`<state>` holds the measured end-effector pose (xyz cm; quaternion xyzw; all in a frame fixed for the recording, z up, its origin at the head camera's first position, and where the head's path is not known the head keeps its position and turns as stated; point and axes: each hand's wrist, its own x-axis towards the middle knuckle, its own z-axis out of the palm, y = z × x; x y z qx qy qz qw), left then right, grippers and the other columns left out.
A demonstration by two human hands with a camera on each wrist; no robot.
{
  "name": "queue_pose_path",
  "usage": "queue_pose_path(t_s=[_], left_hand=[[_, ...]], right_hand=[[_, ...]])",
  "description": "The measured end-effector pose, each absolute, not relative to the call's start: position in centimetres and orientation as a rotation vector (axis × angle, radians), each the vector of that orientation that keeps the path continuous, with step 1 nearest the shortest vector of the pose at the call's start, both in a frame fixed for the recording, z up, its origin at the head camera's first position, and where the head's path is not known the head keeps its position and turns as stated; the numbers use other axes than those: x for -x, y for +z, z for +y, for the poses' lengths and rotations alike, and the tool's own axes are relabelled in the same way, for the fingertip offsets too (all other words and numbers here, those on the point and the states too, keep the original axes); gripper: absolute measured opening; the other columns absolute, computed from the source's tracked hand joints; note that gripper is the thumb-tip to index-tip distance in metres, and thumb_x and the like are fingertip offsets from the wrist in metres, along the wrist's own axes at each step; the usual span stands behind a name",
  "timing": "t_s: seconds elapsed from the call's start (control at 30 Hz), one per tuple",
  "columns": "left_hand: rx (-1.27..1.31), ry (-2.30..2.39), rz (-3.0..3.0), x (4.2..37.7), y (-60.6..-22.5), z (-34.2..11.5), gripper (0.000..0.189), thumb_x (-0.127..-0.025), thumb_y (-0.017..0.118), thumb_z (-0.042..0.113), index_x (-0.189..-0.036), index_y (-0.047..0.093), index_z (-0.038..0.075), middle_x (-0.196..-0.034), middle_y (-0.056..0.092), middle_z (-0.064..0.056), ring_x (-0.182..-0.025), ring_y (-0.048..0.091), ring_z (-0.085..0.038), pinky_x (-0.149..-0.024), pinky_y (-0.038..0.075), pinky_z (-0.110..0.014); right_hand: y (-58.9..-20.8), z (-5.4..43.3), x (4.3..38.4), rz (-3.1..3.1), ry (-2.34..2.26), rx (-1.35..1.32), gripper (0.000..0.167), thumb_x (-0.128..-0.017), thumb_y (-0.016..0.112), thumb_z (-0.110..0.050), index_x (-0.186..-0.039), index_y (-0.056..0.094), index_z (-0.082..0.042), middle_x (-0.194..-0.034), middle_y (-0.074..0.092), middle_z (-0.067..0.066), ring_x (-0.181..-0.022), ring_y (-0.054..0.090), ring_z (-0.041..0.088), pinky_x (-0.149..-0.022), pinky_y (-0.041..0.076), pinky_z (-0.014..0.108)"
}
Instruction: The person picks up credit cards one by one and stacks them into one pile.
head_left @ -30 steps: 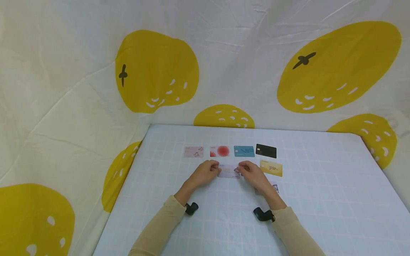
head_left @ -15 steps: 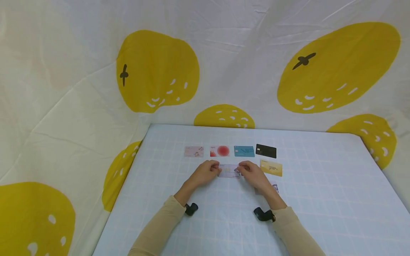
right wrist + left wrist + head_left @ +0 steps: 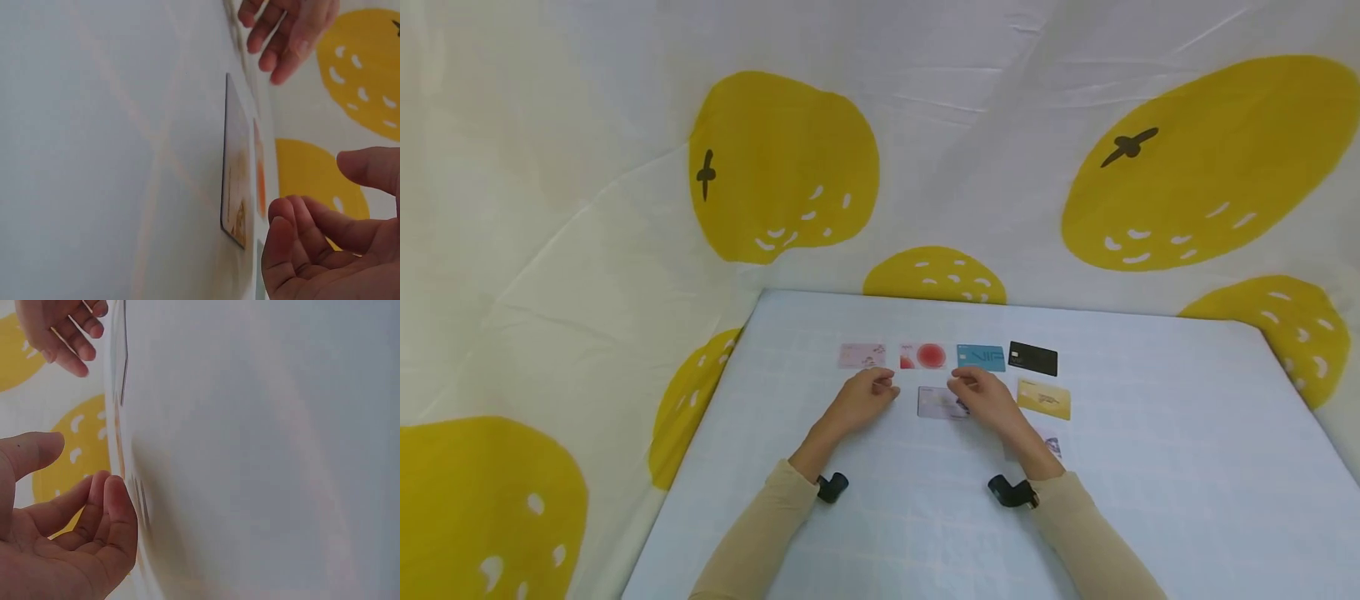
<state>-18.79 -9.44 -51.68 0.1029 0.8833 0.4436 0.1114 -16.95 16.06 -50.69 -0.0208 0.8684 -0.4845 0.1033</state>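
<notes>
A pale lilac card (image 3: 938, 403) lies flat on the table between my two hands. My left hand (image 3: 859, 405) hovers to its left, fingers loosely curved and thumb apart, holding nothing. In the head view my right hand (image 3: 989, 405) covers the card's right end. The right wrist view shows that hand (image 3: 331, 244) raised off the card (image 3: 236, 175), with a gap between thumb and fingers. A row behind holds a pink card (image 3: 860, 356), a white card with a red circle (image 3: 922, 357), a teal card (image 3: 981, 358) and a black card (image 3: 1033, 359).
To the right of my right hand lies a yellow card (image 3: 1044, 400). A purple-patterned card (image 3: 1051, 443) is partly hidden under my right wrist. The pale checked tabletop (image 3: 1180, 467) meets a white cloth backdrop (image 3: 970, 167) printed with yellow fruit.
Both hands have let go of the lilac card and lifted. My left hand has drawn away to the left; my right hand has risen slightly. The view has shifted a little.
</notes>
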Motion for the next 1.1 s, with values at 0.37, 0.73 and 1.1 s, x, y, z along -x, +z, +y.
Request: queue_pose_path(t_s=[0.37, 0.73, 1.1], left_hand=[[-0.160, 1.312, 2.714, 19.9, -51.1, -13.0, 0.041, -0.096, 0.067, 0.025, -0.131, 0.063, 0.005, -0.114, 0.065, -0.007, -0.104, 0.063, -0.022, -0.091, 0.051, -0.042], [-0.163, 1.258, 2.795, 22.5, -50.9, -15.4, 0.044, -0.095, 0.068, 0.021, -0.134, 0.059, 0.003, -0.119, 0.062, -0.012, -0.107, 0.059, -0.027, -0.091, 0.049, -0.044], [-0.249, 1.112, 2.765, 25.0, -51.1, -16.9, 0.049, -0.092, 0.069, 0.021, -0.136, 0.057, 0.004, -0.121, 0.058, -0.017, -0.110, 0.055, -0.032, -0.094, 0.046, -0.048]], right_hand=[[-50.4, 12.9, 19.7, 2.604, -1.476, 0.267, 0.041, -0.099, 0.064, -0.022, -0.132, 0.056, 0.001, -0.114, 0.062, 0.012, -0.102, 0.061, 0.028, -0.086, 0.054, 0.039], [-50.2, 9.1, 22.4, 2.650, -1.471, 0.393, 0.042, -0.095, 0.069, -0.016, -0.130, 0.055, 0.003, -0.106, 0.061, 0.013, -0.095, 0.059, 0.027, -0.079, 0.054, 0.038], [-51.4, 6.5, 24.8, 2.679, -1.373, 0.338, 0.043, -0.092, 0.073, -0.016, -0.127, 0.057, 0.001, -0.103, 0.060, 0.013, -0.094, 0.058, 0.028, -0.082, 0.053, 0.039]])
